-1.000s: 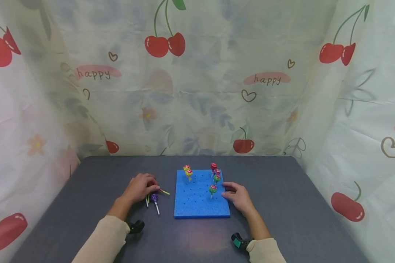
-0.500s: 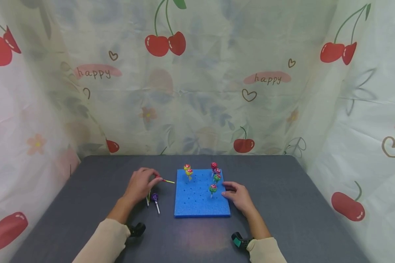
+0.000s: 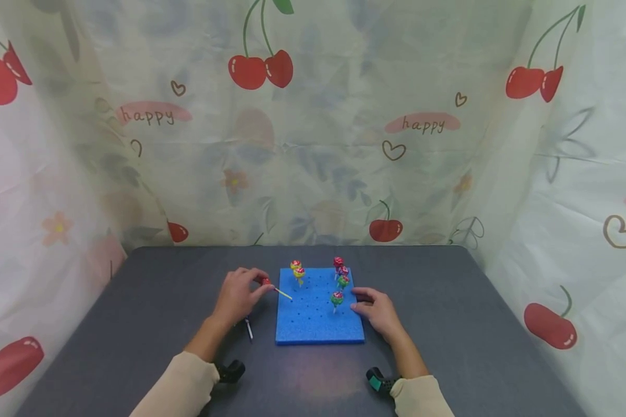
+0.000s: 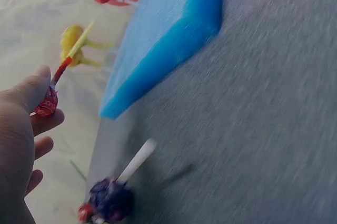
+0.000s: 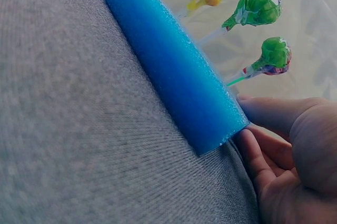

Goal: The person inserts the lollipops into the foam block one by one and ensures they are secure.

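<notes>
My left hand [image 3: 240,295] pinches the red pop [image 4: 46,101] between thumb and fingers, its tilted stick reaching over the board [image 3: 320,335] at about ten o'clock. My right hand [image 3: 379,313] grips the board's edge at three. I judge this the lining-up step: next calls for tipping the stick upright over a hole [image 3: 309,318], then pressing down. The purple pop [image 4: 111,199] lies near eight.

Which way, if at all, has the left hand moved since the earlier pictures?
Yes: the left hand has moved right, toward the blue board in the head view; its lollipop's stick now overlaps the board's left edge.
</notes>
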Available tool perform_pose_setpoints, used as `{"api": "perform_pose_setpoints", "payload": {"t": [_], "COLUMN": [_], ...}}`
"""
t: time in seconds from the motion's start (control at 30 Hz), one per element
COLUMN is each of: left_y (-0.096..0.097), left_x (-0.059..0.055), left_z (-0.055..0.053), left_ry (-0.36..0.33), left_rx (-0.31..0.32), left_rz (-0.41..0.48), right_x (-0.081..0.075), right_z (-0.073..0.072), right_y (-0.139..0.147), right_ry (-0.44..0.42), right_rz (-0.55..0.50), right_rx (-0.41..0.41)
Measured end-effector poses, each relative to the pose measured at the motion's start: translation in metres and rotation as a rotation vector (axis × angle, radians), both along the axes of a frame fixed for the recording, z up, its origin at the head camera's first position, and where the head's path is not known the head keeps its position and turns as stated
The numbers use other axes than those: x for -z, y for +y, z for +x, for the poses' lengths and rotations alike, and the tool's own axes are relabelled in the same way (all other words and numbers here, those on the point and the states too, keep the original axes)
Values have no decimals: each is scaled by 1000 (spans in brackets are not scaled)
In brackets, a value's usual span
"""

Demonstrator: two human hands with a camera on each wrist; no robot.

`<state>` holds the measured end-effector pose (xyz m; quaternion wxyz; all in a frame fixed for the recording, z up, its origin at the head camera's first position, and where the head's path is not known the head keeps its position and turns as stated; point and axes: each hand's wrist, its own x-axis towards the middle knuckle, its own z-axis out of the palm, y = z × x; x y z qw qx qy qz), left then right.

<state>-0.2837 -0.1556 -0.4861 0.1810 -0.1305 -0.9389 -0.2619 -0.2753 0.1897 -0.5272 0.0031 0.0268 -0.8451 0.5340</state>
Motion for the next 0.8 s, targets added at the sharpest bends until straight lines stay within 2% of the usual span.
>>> {"api": "perform_pose_setpoints", "payload": {"t": [0.1, 0.33, 0.53, 0.8], "left_y": [9, 26, 34, 40], "left_x": [2, 5, 8, 5], "left_z": [2, 0, -2, -3], "left_ry": [7, 89, 144, 194], "left_rx": [-17, -3, 21, 66], "left_rz": [23, 88, 50, 0], "right_x": [0, 1, 1, 1], "right_z": [0, -1, -1, -1], "right_y": [0, 1, 0, 0], "right_ry": [2, 4, 6, 4], "right_rz": [3, 9, 11, 4], "right_rx": [-3, 2, -3, 1]}}
